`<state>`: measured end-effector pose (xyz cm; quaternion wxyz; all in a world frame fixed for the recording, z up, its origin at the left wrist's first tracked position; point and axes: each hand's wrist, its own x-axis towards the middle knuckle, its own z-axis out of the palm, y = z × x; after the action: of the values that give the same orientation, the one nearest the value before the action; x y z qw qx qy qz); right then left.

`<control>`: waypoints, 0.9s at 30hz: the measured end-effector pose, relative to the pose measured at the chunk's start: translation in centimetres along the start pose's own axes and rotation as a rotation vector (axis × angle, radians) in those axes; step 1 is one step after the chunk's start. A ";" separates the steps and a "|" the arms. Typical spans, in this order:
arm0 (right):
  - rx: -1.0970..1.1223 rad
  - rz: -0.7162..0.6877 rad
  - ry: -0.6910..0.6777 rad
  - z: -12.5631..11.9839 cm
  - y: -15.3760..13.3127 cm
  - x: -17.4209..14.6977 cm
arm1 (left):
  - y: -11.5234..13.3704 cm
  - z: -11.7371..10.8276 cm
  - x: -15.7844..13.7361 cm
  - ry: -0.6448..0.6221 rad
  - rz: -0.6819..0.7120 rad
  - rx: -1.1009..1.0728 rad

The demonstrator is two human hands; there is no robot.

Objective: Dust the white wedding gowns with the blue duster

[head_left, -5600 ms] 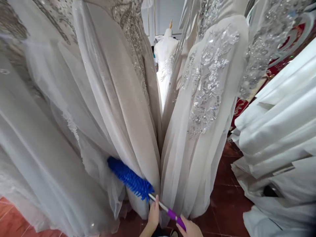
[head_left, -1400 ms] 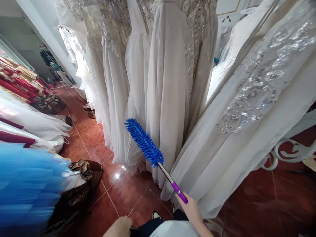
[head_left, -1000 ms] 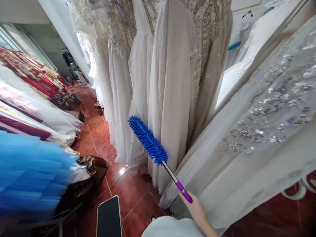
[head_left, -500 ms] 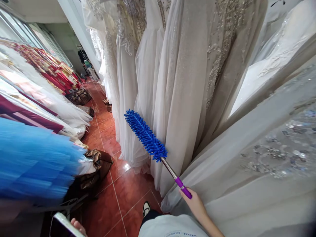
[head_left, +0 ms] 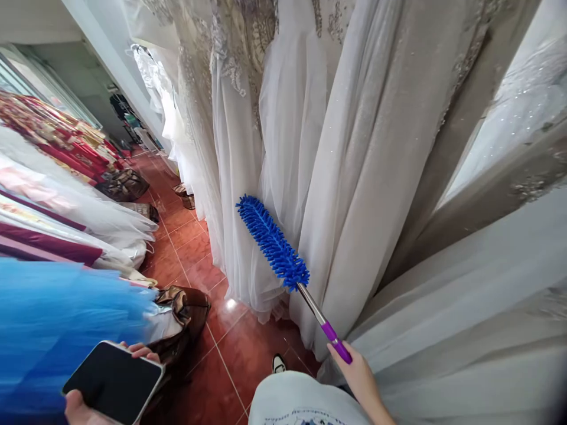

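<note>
My right hand is closed around the purple grip of a duster. The duster has a bright blue chenille head on a short metal rod, pointing up and left. Its head is against or just in front of the skirts of white gowns; I cannot tell whether it touches them. At the lower left, my left hand grips a smartphone with a dark screen and pale edge. Thumb and fingertips show at its opposite sides.
Blue tulle hangs at the left, with white and red garments beyond. Brown bags stand along the red tiled floor. More pale gowns hang close on my right. My shoe shows below.
The phone has risen further into view and turned its dark screen toward me. The view has shifted, and the duster appears slightly further right, over a neighbouring part of the white skirts.
</note>
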<state>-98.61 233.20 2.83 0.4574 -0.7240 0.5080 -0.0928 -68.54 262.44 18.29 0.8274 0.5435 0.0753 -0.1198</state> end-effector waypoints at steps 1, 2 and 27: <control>-0.005 0.022 0.014 0.6 -0.3 -0.3 | 0.2 0.1 1.1 -0.001 0.028 -0.031; -0.008 0.040 0.027 1.2 -0.6 -0.6 | 0.4 0.2 2.2 0.007 0.038 -0.062; -0.519 -0.064 -0.108 -12.4 7.6 -1.5 | -9.9 -1.3 -7.8 -0.057 -0.213 -0.347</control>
<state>-111.67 226.88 4.60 0.2798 -0.8365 0.4666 0.0648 -78.75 260.80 11.06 0.8929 0.3784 0.1287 -0.2072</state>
